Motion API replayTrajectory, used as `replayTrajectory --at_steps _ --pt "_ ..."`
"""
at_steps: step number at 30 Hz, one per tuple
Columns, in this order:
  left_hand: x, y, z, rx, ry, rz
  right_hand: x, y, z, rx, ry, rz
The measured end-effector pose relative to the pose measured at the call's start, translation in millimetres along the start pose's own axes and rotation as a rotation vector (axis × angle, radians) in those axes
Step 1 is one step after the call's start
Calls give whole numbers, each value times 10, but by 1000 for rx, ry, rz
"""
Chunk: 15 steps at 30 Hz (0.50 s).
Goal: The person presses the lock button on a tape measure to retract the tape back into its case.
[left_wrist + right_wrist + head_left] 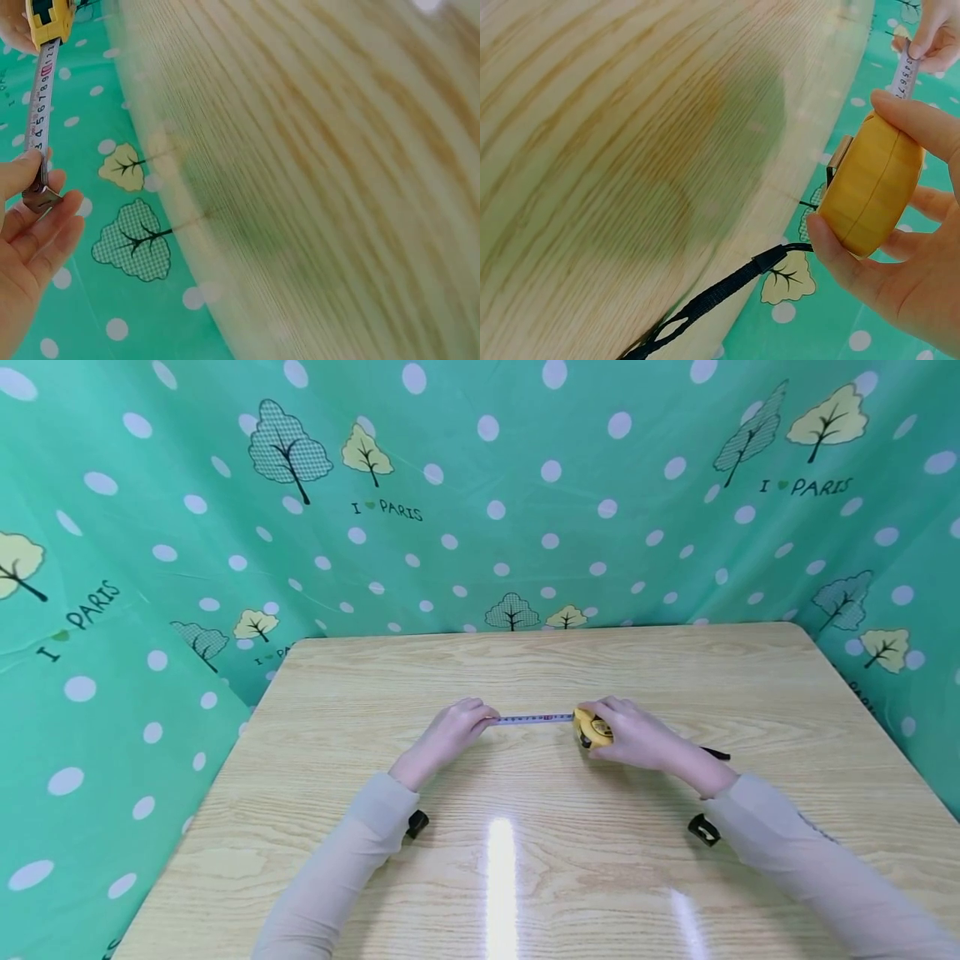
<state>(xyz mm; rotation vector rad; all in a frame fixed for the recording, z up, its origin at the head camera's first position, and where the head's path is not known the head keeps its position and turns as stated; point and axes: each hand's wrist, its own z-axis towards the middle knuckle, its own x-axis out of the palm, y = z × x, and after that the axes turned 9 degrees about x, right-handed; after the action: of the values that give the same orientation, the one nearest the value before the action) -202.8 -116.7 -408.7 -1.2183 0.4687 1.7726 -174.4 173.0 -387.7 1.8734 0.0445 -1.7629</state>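
Note:
A yellow tape measure (587, 729) is held in my right hand (633, 735), thumb and fingers wrapped round its case. Out of the case runs a short stretch of white blade (534, 719), pulled straight to the left. My left hand (455, 731) pinches the blade near its end between thumb and fingers. In the left wrist view the metal end hook (41, 198) lies over the fingers, and the printed numbers run to a little past a red ten mark. A black wrist strap (727, 289) hangs from the case in the right wrist view.
Both hands are above a light wood-grain table (360, 677). A green curtain (525, 543) with white dots and printed trees stands behind the table and along its sides. Black wrist camera mounts (703, 830) show beneath the sleeves. Bright light reflects off the table's front part.

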Motion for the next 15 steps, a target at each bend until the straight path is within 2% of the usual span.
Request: replayTrajectory --at_steps 5,10,15 --pt "13 -20 17 -3 9 1 13 8 12 -11 -2 3" --pt "32 -25 30 39 4 33 24 23 23 -25 -4 14" --pt "50 -34 43 48 0 32 33 46 36 -19 -2 18"
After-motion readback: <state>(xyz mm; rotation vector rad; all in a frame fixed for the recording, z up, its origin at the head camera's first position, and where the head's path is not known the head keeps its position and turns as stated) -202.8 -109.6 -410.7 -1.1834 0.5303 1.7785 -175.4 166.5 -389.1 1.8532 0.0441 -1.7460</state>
